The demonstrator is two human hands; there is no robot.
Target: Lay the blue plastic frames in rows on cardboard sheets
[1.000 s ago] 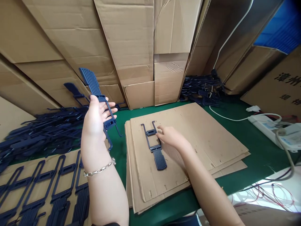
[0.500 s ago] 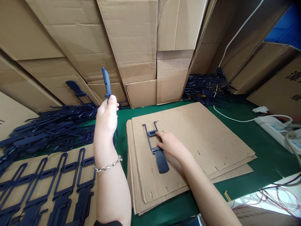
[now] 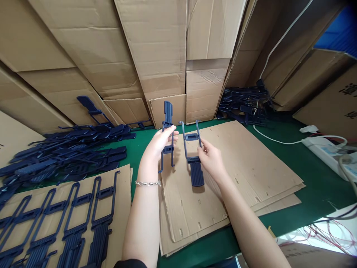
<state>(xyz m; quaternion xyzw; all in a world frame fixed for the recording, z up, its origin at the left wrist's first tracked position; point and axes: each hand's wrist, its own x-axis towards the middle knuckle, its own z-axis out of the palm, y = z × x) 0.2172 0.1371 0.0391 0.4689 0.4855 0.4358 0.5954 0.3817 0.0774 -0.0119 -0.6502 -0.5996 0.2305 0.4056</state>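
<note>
My left hand point(image 3: 158, 145) grips a dark blue moulded plastic frame point(image 3: 168, 113) upright, its ribbed pad at the top and its two long legs hanging below the palm. My right hand point(image 3: 212, 160) holds a matching frame point(image 3: 196, 173) by its side rail, above the cardboard sheets. That frame's ribbed pad points down towards the sheet and its two prongs point up. Both frames stand close together in the middle of the view, a small gap between them. A chain bracelet point(image 3: 147, 183) circles my left wrist.
Under my hands lies a stack of cardboard sheets point(image 3: 245, 175) on a green table point(image 3: 145, 137). Blue frames lie in rows on cardboard point(image 3: 75, 223) at lower left, with loose piles at left point(image 3: 69, 160) and back right point(image 3: 245, 104). A power strip point(image 3: 326, 152) and cables sit at right.
My left hand has moved right and down, bringing its frame next to the other one and turning it flat-on. My right hand has raised its frame's upper end from the sheet.
</note>
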